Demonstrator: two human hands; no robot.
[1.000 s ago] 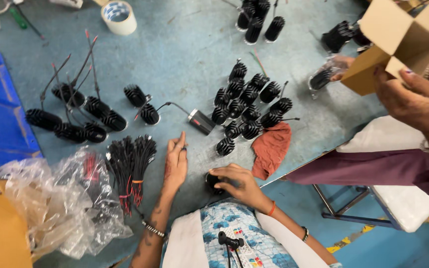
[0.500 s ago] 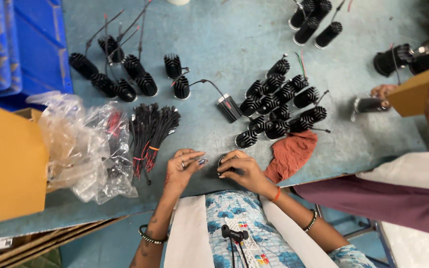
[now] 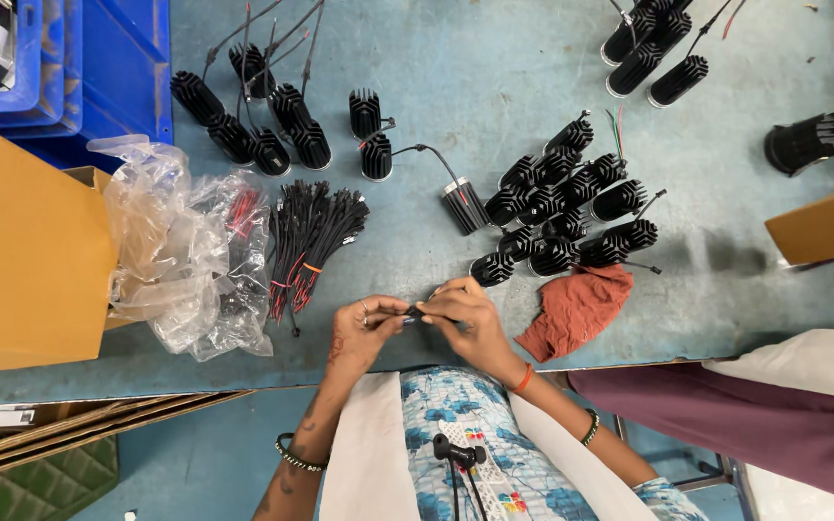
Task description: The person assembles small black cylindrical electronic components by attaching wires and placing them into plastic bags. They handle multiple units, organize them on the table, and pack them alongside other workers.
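At the table's near edge, her left hand (image 3: 364,328) and right hand (image 3: 465,314) pinch a small black connector (image 3: 417,313) between fingertips; a clear plastic bag (image 3: 185,260) holds wires beside an orange box (image 3: 26,256), blue bins (image 3: 69,58) behind

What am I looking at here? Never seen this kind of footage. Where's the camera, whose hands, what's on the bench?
There is no machine: a person works bare-handed, filmed by a camera on their head looking straight down. Their left hand and right hand meet at the near edge of a blue-grey table, pinching a small dark part between the fingers; what it is I cannot tell. On the table lie clusters of black finned cylinders with wires, a bundle of black cables, crumpled clear plastic bags, a rust-red cloth, a cardboard box and blue bins. At the right edge a second person holds a piece of cardboard.
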